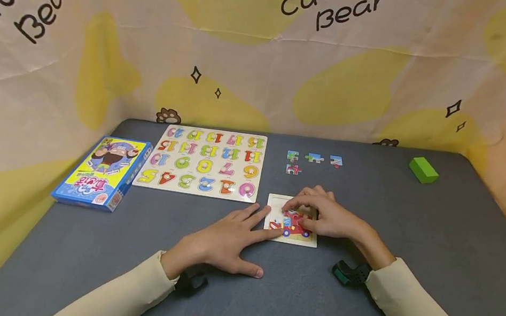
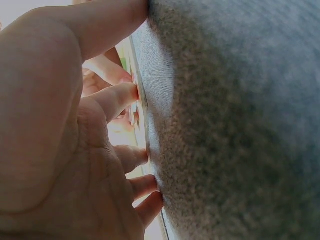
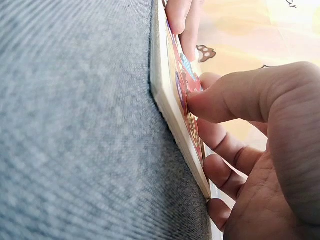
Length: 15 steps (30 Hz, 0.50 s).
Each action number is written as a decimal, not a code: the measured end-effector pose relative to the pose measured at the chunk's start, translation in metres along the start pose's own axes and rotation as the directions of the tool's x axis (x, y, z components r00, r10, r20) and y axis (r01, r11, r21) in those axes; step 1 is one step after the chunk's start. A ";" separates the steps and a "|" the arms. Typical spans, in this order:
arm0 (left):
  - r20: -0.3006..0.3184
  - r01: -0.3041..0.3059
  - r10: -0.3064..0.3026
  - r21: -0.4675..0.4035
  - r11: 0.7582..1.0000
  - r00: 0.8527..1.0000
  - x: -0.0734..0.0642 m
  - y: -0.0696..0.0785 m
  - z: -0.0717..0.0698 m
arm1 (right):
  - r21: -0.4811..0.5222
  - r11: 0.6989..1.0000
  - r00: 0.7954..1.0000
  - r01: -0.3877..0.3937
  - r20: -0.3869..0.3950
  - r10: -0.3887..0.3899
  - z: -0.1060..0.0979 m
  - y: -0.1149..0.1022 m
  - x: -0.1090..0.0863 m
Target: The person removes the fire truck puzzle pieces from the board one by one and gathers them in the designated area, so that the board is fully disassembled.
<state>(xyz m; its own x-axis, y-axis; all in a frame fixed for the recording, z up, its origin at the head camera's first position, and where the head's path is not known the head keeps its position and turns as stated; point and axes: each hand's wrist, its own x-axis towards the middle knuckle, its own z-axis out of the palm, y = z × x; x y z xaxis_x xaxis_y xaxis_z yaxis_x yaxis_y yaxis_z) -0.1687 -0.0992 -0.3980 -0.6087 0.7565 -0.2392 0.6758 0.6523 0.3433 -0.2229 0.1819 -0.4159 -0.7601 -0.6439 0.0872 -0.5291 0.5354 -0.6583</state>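
Observation:
A small wooden jigsaw puzzle [image 1: 278, 202] with a red fire engine picture lies flat on the table. My left hand [image 1: 229, 238] is spread with fingers extended; its index fingertip rests on the picture's lower left, and other fingertips touch near the board's left edge. Over the board's upper right, my right hand [image 1: 329, 214] has curled fingers and holds a red puzzle piece [image 1: 294, 219] between thumb and index finger, at the picture's surface. In the right wrist view, the thumb [image 3: 207, 106] touches the picture while other fingertips sit along the board's edge. The hand partly hides the picture.
Several loose jigsaw pieces [image 1: 314, 158] lie behind the board. A number puzzle board [image 1: 198, 169] is at the back left, beside a blue and yellow box [image 1: 102, 172]. A green block [image 1: 423, 170] sits at the far right. A patterned cloth [image 1: 341, 84] hangs behind the grey table [image 1: 291, 304].

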 end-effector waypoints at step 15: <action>-0.002 -0.004 0.004 0.004 1.000 1.000 0.000 0.000 0.001 | -0.031 0.999 1.000 0.025 -0.008 -0.026 -0.001 0.000 -0.002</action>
<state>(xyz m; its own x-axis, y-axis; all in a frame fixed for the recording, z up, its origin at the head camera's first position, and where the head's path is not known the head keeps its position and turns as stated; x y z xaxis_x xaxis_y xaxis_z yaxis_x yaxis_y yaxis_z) -0.1682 -0.0990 -0.3985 -0.6068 0.7589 -0.2365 0.6797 0.6496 0.3407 -0.2220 0.1835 -0.4155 -0.7494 -0.6528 0.1104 -0.5596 0.5354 -0.6326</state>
